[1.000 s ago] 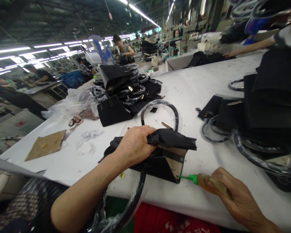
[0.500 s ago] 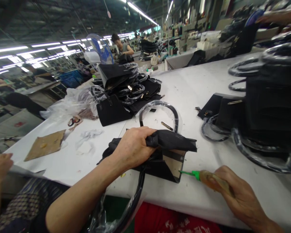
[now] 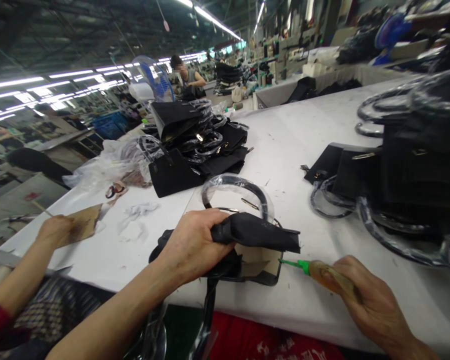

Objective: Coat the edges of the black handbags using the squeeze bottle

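Note:
My left hand (image 3: 195,242) is closed around the folded black fabric of a handbag (image 3: 257,232) on the table edge. The bag's beige inside shows below the fold. One plastic-wrapped handle (image 3: 240,181) stands up behind the bag; another hangs over the table edge. My right hand (image 3: 367,295) grips a slim tool (image 3: 326,275) with a brown, wood-like handle and a thin green shaft. The green tip touches or nearly touches the right edge of the bag's opening; I cannot tell which.
A pile of black handbags (image 3: 198,145) sits ahead on the white table (image 3: 292,145). More wrapped-handle bags (image 3: 416,165) are stacked at right. On the left, a co-worker's hand (image 3: 56,231) holds a thin stick beside a cardboard piece (image 3: 84,225). Clear plastic (image 3: 101,160) lies near the pile.
The bag's upright handle and folded fabric have shifted left and slightly down with my left hand, and the opening shows differently. At left, the co-worker's hand has moved onto the cardboard.

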{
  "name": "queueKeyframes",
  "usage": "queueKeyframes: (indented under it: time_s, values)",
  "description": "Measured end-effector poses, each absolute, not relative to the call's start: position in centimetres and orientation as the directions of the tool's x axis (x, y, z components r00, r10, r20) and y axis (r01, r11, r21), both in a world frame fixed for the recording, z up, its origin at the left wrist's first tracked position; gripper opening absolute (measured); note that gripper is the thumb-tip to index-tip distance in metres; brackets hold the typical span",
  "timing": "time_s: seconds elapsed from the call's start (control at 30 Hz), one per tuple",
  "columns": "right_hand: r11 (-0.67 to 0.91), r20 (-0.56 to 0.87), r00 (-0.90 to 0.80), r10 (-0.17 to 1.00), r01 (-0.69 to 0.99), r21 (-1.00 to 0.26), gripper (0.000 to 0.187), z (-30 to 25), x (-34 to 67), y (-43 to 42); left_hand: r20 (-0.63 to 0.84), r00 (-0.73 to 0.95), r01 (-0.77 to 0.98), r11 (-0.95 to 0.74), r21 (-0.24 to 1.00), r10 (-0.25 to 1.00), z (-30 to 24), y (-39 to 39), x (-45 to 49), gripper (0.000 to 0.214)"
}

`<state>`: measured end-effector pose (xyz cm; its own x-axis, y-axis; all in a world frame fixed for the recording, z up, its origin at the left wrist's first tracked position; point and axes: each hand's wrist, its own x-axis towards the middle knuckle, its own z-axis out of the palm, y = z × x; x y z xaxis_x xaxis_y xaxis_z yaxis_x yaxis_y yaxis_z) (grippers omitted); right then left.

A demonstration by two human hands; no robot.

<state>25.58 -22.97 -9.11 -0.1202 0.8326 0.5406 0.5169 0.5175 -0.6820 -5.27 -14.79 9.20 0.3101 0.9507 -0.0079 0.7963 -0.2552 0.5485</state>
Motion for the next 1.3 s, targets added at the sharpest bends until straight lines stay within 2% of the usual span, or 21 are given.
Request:
queueKeyframes:
  time_s: [0.1, 0.27, 0.4, 0.53, 0.67, 0.73, 0.83, 0.97, 1.13, 1.3]
  values:
    - [0.478, 0.468, -0.151, 0.871, 0.481, -0.735, 0.034, -9.0, 25.4, -23.1, 0.001, 0.304, 0.785, -0.251, 0.566, 0.953, 9.4, -15.1, -5.3, 0.012]
    - [0.482, 0.519, -0.077, 0.852, 0.505, -0.716, 0.033, -8.8, 25.5, -23.2, -0.021, 0.302, 0.785, -0.236, 0.572, 0.953, 9.6, -15.8, -5.2, 0.019]
    - [0.383, 0.360, -0.141, 0.922, 0.459, -0.802, 0.036, -9.0, 25.5, -23.6, -0.020, 0.323, 0.775, -0.252, 0.579, 0.946, 10.0, -16.3, -5.1, 0.021]
    - [0.442, 0.461, -0.077, 0.884, 0.456, -0.772, 0.030, -8.8, 25.1, -24.0, 0.006, 0.289, 0.783, -0.240, 0.574, 0.957, 10.2, -16.9, -5.1, 0.026]
    - [0.421, 0.412, -0.121, 0.903, 0.434, -0.796, 0.031, -8.5, 25.0, -24.0, 0.003, 0.263, 0.792, -0.218, 0.570, 0.965, 9.7, -17.5, -5.4, 0.029]
    - [0.453, 0.434, -0.151, 0.888, 0.439, -0.776, 0.029, -8.5, 24.9, -23.9, 0.007, 0.253, 0.791, -0.211, 0.574, 0.967, 9.4, -17.7, -5.6, 0.031]
    - [0.481, 0.494, -0.106, 0.863, 0.473, -0.738, 0.025, -8.4, 24.9, -23.8, 0.001, 0.254, 0.789, -0.208, 0.578, 0.967, 9.2, -17.9, -5.9, 0.036]
    - [0.458, 0.448, -0.136, 0.883, 0.455, -0.764, 0.030, -7.9, 24.7, -23.9, -0.016, 0.265, 0.778, -0.204, 0.594, 0.964, 9.1, -18.4, -5.9, 0.031]
    - [0.509, 0.541, -0.103, 0.835, 0.518, -0.688, 0.027, -7.2, 24.8, -23.8, -0.044, 0.267, 0.770, -0.185, 0.611, 0.963, 9.3, -18.8, -5.6, 0.034]
    - [0.432, 0.432, -0.110, 0.895, 0.458, -0.777, 0.037, -6.7, 24.6, -23.6, -0.042, 0.262, 0.768, -0.182, 0.614, 0.964, 9.3, -18.8, -5.6, 0.032]
